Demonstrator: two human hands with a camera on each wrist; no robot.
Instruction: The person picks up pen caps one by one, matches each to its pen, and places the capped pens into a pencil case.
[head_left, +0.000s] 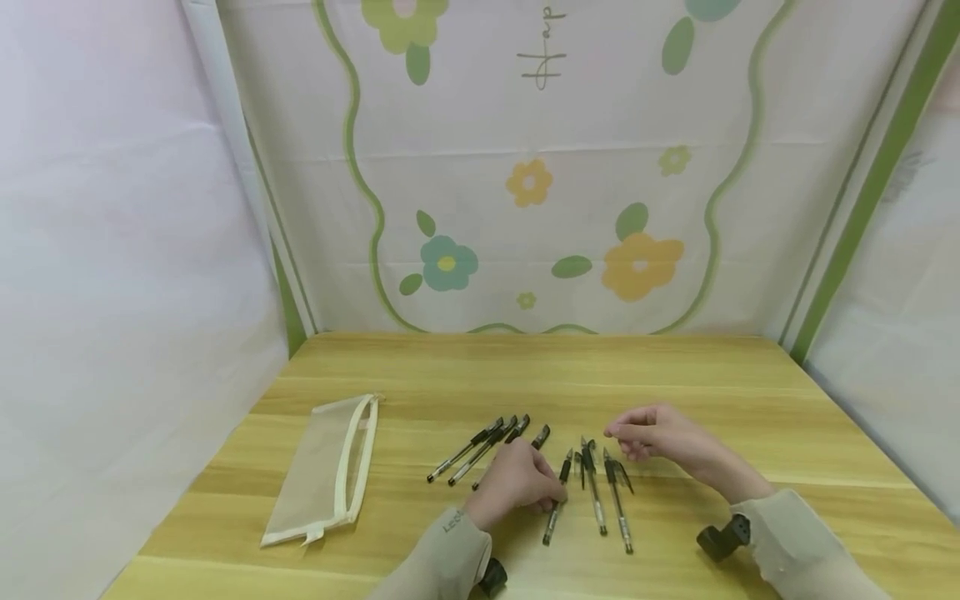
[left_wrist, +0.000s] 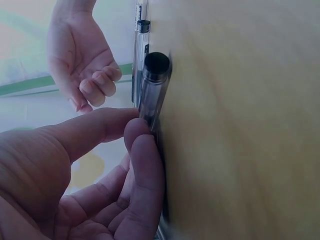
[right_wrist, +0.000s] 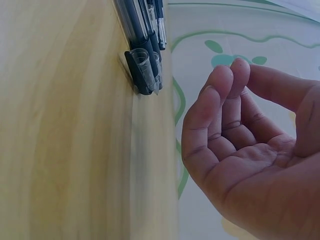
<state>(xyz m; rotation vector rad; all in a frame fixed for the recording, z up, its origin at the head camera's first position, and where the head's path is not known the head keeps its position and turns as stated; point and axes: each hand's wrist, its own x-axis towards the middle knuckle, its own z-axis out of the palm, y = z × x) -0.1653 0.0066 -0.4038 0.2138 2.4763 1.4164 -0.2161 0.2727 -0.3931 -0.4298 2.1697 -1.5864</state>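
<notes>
On the wooden table lie several black gel pens. My left hand [head_left: 517, 479] pinches one gel pen [head_left: 551, 527] between thumb and fingertips; in the left wrist view the dark end of this gel pen [left_wrist: 156, 70] faces the camera. Its tip points away from me, bare of a cap. Right of it rest two more uncapped pens, a middle pen [head_left: 597, 504] and a right pen [head_left: 622, 521], with caps lying close to the tips. My right hand [head_left: 667, 437] hovers beyond them, fingers loosely curled, nothing in them. Left of my left hand, several capped pens [head_left: 474, 458] lie slanted, partly covered by it.
A beige mesh zip pouch [head_left: 311, 475] lies at the left of the table [head_left: 750, 392], its zipper side toward the pens. A white cloth with printed flowers [head_left: 637, 267] hangs behind the table, and pale cloth walls stand at both sides.
</notes>
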